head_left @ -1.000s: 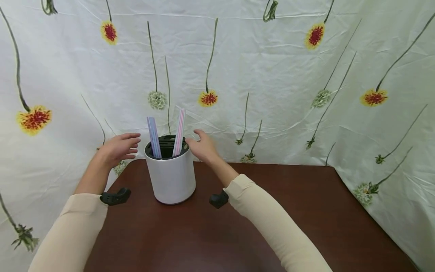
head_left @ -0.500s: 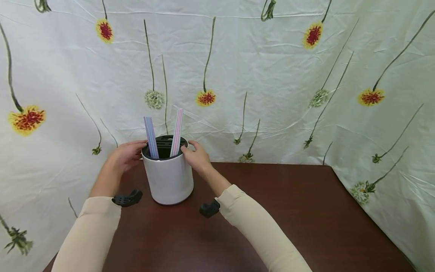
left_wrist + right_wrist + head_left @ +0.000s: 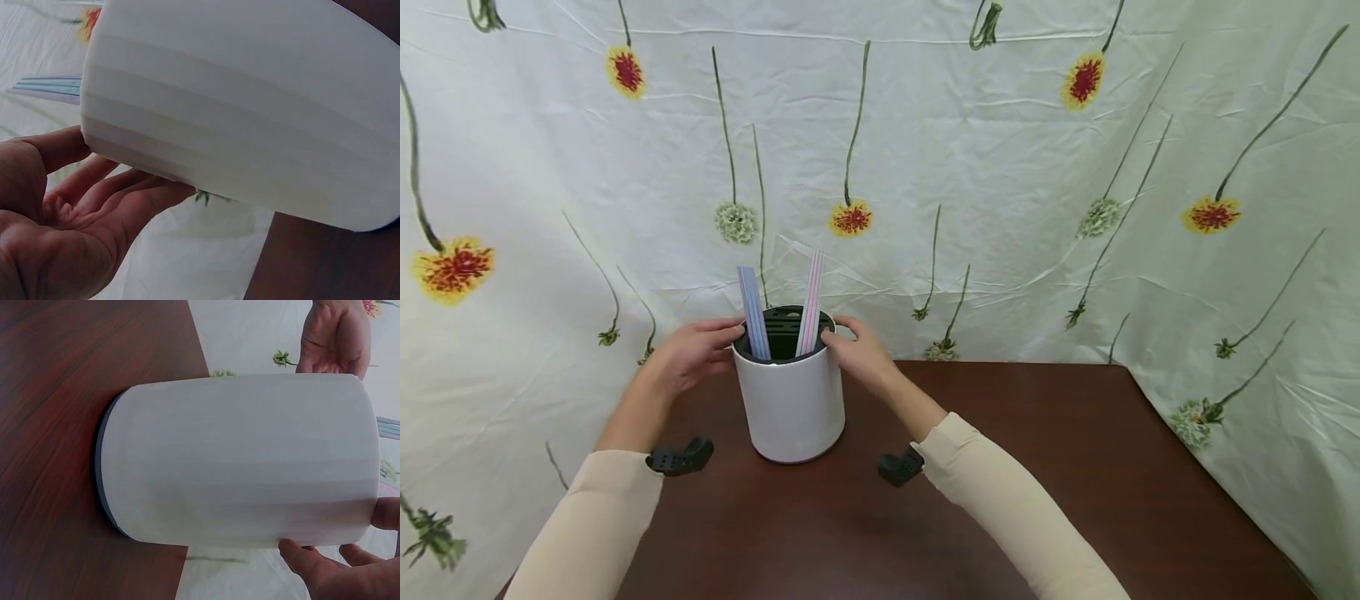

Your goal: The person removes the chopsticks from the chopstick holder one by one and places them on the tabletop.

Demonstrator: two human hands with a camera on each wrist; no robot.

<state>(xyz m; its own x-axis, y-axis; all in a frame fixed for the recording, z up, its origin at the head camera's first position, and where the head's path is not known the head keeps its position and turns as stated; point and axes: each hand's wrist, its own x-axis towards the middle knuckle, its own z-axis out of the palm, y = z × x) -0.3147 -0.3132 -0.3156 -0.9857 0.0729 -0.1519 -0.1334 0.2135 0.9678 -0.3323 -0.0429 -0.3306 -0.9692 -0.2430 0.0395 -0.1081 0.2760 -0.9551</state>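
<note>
A white round holder [image 3: 787, 412] with a black slotted insert [image 3: 785, 322] stands upright on the brown table. Out of its top lean two striped bundles that look like straws, one blue [image 3: 753, 312] and one pink and white [image 3: 810, 302]. My left hand [image 3: 694, 354] holds the holder's left side just under the rim; in the left wrist view its thumb meets the rim and its fingers lie along the wall [image 3: 219, 112]. Opposite it, my right hand [image 3: 863, 357] grips the right side, thumb at the rim, fingertips against the wall in the right wrist view.
The brown table [image 3: 1000, 467] reaches out to the right and toward me. Right behind it hangs a white flowered cloth [image 3: 985, 167], which also runs along the left and right sides. Each wrist wears a black band-mounted device [image 3: 681, 457].
Both hands have come in from beside the holder and taken hold of it near the rim. In the last half second the holder has moved slightly right and toward me.
</note>
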